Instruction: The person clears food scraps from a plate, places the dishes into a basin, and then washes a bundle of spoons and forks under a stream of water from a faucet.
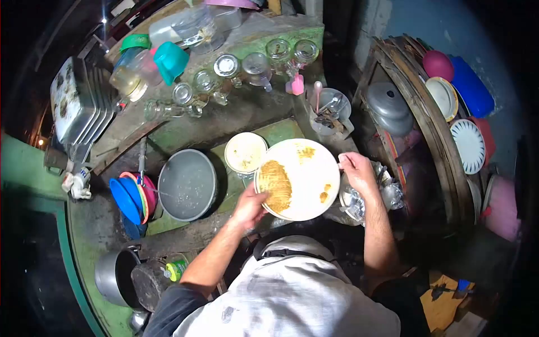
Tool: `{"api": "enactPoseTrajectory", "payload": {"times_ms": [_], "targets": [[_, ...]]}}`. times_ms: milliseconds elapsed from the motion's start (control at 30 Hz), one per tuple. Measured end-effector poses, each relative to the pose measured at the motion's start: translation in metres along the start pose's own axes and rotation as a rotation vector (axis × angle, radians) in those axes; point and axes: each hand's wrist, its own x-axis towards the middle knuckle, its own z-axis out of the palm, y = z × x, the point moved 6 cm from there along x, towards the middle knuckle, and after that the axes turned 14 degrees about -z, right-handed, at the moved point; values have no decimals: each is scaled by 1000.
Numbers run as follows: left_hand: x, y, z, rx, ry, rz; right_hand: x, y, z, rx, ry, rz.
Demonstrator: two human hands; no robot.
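A large white plate (307, 194) with brownish-yellow patches is held out in front of my body, tilted so that its face shows. My left hand (250, 205) is closed on its lower left edge, with the thumb over the rim. At the right edge my right hand (359, 173) pinches the rim between bent fingers. Just behind the plate is a smaller white round dish (245, 151) with yellowish marks. To the left sits a grey basin (187, 188), with a thin stream of water running into it.
Upside-down glass mugs (227, 66) line the ledge at the back. Blue and pink basins (126, 199) lean at the left. A clear tub of utensils (330, 112) stands behind the plate. Metal dishes (355, 202) lie by my right forearm; a wooden rack (432, 129) rises at the right.
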Motion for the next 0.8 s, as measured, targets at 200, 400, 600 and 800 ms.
{"api": "enactPoseTrajectory", "payload": {"times_ms": [200, 400, 600, 800], "targets": [[19, -15, -136, -305, 284, -16, -40, -7, -93, -126, 198, 122], [131, -39, -211, -510, 436, 15, -133, -1, -149, -416, 327, 312], [226, -47, -259, -572, 482, -97, -160, -29, -111, -668, 163, 505], [216, -62, -267, -474, 476, -311, -128, 1, -106, -715, 219, 534]]}}
